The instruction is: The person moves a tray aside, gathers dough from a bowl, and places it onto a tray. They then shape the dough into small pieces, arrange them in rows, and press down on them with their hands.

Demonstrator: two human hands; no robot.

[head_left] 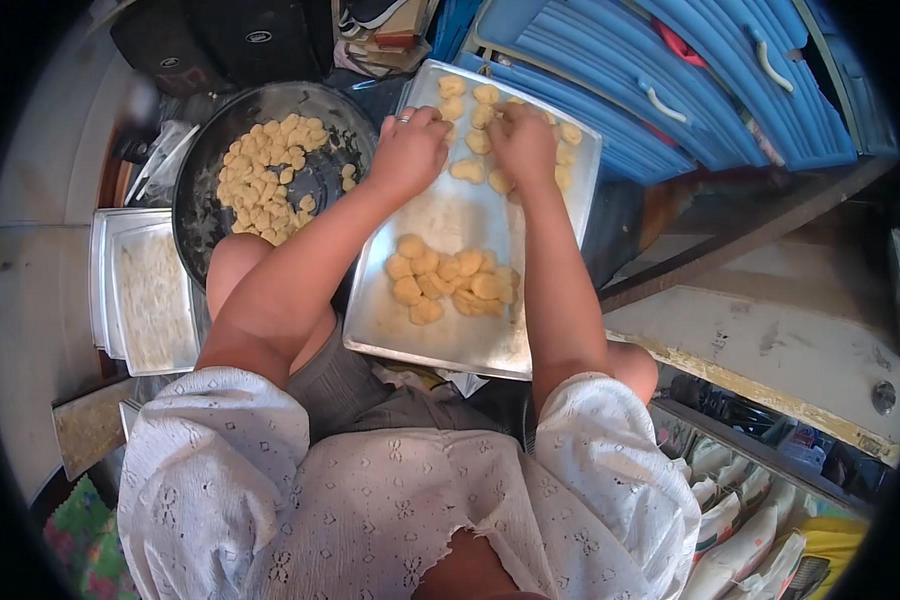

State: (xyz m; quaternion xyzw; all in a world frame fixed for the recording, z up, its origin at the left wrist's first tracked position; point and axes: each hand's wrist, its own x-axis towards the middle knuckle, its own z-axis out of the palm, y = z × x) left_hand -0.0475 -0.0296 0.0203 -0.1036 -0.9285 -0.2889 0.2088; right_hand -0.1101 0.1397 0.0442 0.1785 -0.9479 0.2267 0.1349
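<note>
A metal baking tray (pixel 380 325) rests across my lap. Small yellow dough pieces stand spaced out in its far part, and a heap of dough pieces (pixel 425 285) lies in its near half. Over the tray's far left side, my left hand (pixel 412 152), with a ring on one finger, is closed with its fingertips at a dough piece (pixel 451 131). My right hand (pixel 526 148) is curled among the spaced pieces at the far right, fingers closed at a dough piece (pixel 479 141). Both sets of fingertips are partly hidden.
A large dark round pan (pixel 198 215) with many dough pieces stands at the left. Below it are stacked metal trays (pixel 155 300). Blue plastic drawers (pixel 610 70) rise close behind the tray. A wooden board (pixel 760 350) lies at the right, with packages (pixel 740 520) near it.
</note>
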